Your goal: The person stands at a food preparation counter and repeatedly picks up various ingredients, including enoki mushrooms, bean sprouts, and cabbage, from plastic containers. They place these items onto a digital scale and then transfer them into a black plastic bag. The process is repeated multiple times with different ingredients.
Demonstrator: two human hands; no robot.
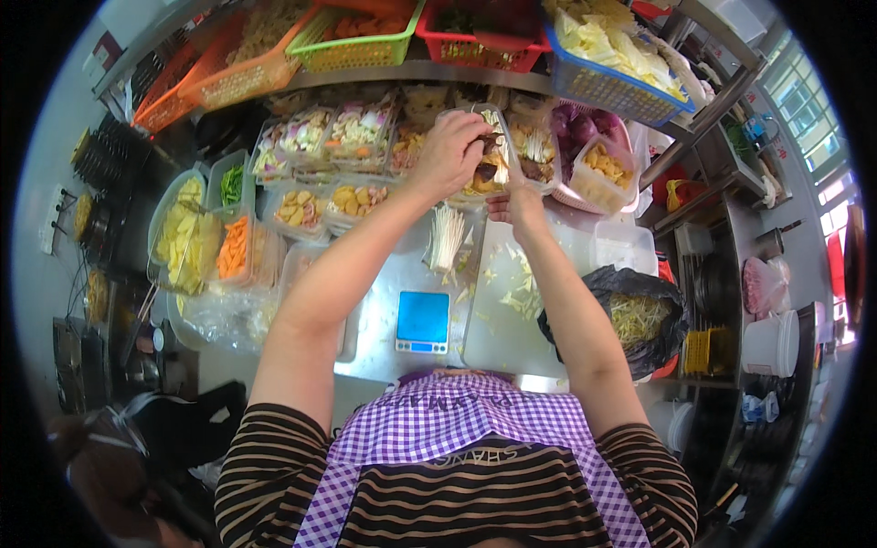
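Note:
My right hand [527, 206] grips the near right edge of a clear plastic container [507, 133], its fingers partly under it. Enoki mushrooms, dark wood ear and sliced food fill that container. My left hand [452, 151] is over its left side, fingers curled onto the dark pieces; whether it grips any is hidden. Below the hands a bundle of enoki mushrooms [446, 236] lies on the steel counter beside a white cutting board [507, 308] strewn with pale scraps. Nearer to me stands a digital kitchen scale [423, 316] with a blue platform.
Filled containers [356, 137] are stacked at the back left. Potato slices [185, 233], carrots [233, 248] and chopped greens [231, 185] stand left. Bean sprouts [637, 318] in a black bag lie right. Baskets, including a blue one [616, 85], line the overhead shelf. Another person [123, 472] is at lower left.

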